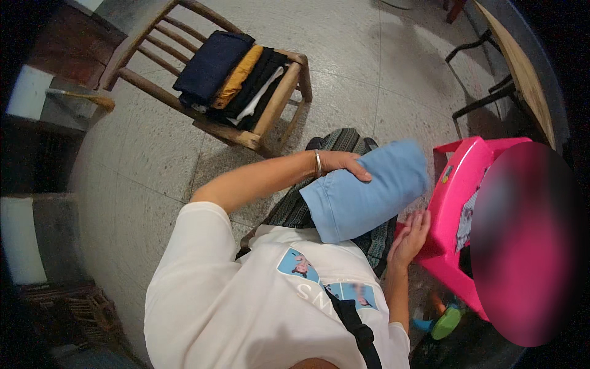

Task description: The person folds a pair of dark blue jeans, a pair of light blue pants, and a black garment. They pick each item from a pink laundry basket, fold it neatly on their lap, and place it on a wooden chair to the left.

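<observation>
One tiled floor (344, 61) lies below blue cloth (375, 194).

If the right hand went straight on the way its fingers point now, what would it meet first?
Most likely the edge of the pink plastic chair, close beside the right hand. Depth is unclear, though, and the blue cloth is also near that line.

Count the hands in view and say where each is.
2: the left hand holds the folded blue cloth; the right hand is beside the pink plastic item.
</observation>
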The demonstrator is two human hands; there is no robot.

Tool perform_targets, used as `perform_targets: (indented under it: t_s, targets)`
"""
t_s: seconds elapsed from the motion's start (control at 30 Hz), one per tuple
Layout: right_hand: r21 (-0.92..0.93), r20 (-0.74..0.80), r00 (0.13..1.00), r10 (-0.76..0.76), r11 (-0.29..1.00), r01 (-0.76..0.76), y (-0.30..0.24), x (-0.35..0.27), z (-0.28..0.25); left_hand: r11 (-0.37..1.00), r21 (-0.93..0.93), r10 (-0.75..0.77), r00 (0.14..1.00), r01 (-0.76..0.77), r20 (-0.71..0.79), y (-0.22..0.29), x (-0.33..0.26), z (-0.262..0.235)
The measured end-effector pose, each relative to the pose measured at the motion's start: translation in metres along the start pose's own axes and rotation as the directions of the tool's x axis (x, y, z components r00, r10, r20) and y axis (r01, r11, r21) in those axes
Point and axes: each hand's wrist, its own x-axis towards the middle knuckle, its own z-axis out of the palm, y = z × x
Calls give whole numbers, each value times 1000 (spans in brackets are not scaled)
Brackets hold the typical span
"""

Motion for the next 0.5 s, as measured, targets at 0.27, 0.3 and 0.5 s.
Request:
perform_targets:
  t_s: [0.27,0.3,0.5]
  targets:
    - [321,448,847,287,832,-452,-33,48,63,989,70,139,982,-131,-127,-6,-48,17]
    - [268,443,864,240,884,-383,-28,63,68,985,115,146,977,-129,-152,-7,-51,17]
    - [440,382,924,-22,883,-161,-16,80,100,988,15,155,962,-156,-224,-4,-70,11]
